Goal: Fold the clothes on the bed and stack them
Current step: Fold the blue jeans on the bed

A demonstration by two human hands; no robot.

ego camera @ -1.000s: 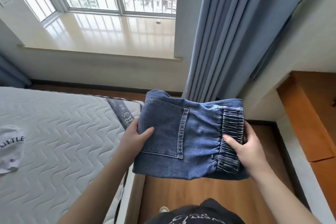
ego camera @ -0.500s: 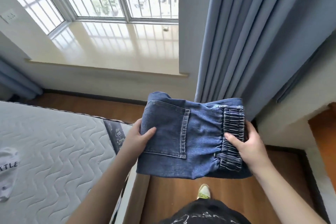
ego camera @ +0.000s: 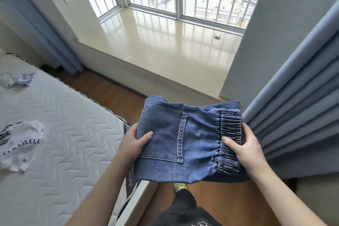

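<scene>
Folded blue denim jeans (ego camera: 185, 143) hang in the air over the wooden floor, just right of the bed's corner. My left hand (ego camera: 133, 143) grips their left edge, thumb on top by the back pocket. My right hand (ego camera: 242, 146) grips the right edge at the elastic waistband, thumb on top. On the white quilted mattress (ego camera: 69, 143) at the left lies a white T-shirt with black lettering (ego camera: 20, 145), unfolded. A small crumpled white-grey garment (ego camera: 16, 79) lies farther back on the mattress.
A beige bay-window sill (ego camera: 165, 45) stretches ahead with a small white object (ego camera: 217, 35) on it. Blue-grey curtains (ego camera: 293, 106) hang at the right. Wooden floor (ego camera: 102, 88) runs between bed and sill. My dark shorts and a shoe (ego camera: 180, 186) show below.
The view has swung left and up, so more of the bed and the window sill shows. Both hands keep the same hold on the folded jeans, which have stayed in front of me.
</scene>
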